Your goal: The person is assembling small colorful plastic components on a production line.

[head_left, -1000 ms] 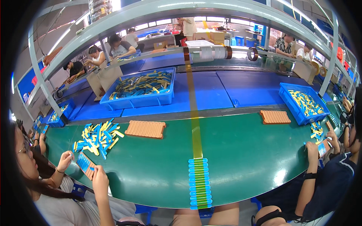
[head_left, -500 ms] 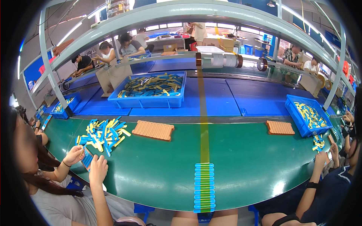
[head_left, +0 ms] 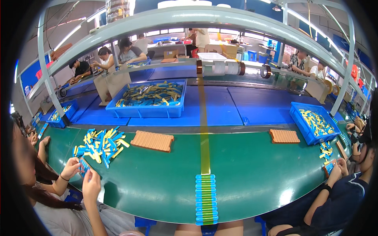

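Neither of my hands is in view; only my legs show at the lower edge. In front of me a column of blue flat sticks, laid side by side, sits under a strip of amber tape. That tape runs up across the green tabletop to rolls on a bar. To the left, a co-worker's hands hold a small ridged block with blue sticks. At the right, another co-worker's hands are at a similar block.
A loose pile of blue and yellow sticks lies at left. Orange ridged trays rest on the table, one more at right. Blue bins of sticks stand behind, one large, one at right. A metal beam crosses overhead.
The whole view has shifted slightly, with the scene sitting further left and a little lower. The left co-worker's hands have come closer together on the block; the right co-worker's block now shows.
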The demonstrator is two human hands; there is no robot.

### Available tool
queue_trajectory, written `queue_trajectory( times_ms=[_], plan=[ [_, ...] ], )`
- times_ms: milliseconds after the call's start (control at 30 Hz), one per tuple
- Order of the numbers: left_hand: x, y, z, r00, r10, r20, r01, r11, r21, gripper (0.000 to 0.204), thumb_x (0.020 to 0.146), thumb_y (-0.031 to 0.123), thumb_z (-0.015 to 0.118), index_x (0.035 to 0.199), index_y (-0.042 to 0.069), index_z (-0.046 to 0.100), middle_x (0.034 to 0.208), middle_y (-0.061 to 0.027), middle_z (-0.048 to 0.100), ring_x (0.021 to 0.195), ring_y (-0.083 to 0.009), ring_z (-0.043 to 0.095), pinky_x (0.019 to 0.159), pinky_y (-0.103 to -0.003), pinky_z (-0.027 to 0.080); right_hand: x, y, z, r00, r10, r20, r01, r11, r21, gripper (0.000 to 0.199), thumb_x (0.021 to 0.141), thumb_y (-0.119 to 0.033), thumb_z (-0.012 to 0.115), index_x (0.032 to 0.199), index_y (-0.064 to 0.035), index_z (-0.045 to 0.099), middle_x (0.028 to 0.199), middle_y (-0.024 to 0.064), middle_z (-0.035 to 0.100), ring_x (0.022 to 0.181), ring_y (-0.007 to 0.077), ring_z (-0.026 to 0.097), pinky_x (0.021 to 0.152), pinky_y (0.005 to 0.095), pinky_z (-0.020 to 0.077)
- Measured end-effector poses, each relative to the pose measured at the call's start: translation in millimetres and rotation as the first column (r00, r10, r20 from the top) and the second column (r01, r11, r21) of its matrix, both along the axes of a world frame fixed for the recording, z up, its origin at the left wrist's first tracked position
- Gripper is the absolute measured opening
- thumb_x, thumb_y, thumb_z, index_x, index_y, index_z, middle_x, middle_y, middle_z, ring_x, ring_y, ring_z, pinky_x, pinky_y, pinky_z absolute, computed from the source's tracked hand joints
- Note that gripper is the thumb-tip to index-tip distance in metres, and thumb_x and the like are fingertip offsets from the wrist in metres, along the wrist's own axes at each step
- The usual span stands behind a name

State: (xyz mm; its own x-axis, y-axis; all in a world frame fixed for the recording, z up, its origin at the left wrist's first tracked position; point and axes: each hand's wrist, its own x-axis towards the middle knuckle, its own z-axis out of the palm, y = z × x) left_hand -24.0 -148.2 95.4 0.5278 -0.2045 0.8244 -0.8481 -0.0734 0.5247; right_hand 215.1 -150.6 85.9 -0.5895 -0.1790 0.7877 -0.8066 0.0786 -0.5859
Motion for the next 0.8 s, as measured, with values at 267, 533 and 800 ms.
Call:
queue_trajectory(
  times_ms=[267,533,800],
  plan=[
    [6.1,68.9,-25.7,0.811,0.182,-0.556,-0.104,0.980,0.170,0.022,0.079,0.016,0.058,0.093,-0.001,0.053,0.089,-0.0119,0.053,0.085,-0.0224,0.052,0.071,-0.030,0.042,-2.3,-9.9,-108.2,0.752,-0.050,0.657,0.125,0.990,-0.068,0.020,0.085,-0.013,0.048,0.095,0.0024,0.056,0.086,0.0157,0.058,0.079,0.0273,0.055,0.068,0.0346,0.0427],
    [19.4,132.7,-91.7,-0.334,0.764,-0.552,-0.617,0.266,0.741,0.045,0.079,0.033,0.055,0.107,-0.002,0.048,0.100,-0.0147,0.048,0.085,-0.0240,0.054,0.075,-0.032,0.043,15.7,-7.4,-153.1,-0.028,-0.762,0.646,0.849,0.323,0.418,0.021,0.082,-0.019,0.048,0.095,-0.0043,0.055,0.082,0.0133,0.059,0.076,0.0264,0.058,0.067,0.0326,0.0453],
    [33.0,157.7,-126.7,-0.406,0.734,-0.545,-0.580,0.254,0.774,0.054,0.073,0.037,0.062,0.103,-0.005,0.048,0.098,-0.0157,0.042,0.080,-0.0211,0.054,0.074,-0.029,0.044,12.1,-3.7,-150.4,-0.624,-0.775,0.100,0.752,-0.561,0.346,0.013,0.073,0.000,0.053,0.086,-0.0017,0.056,0.071,0.0107,0.054,0.066,0.0275,0.052,0.058,0.0322,0.0427]
  ],
)
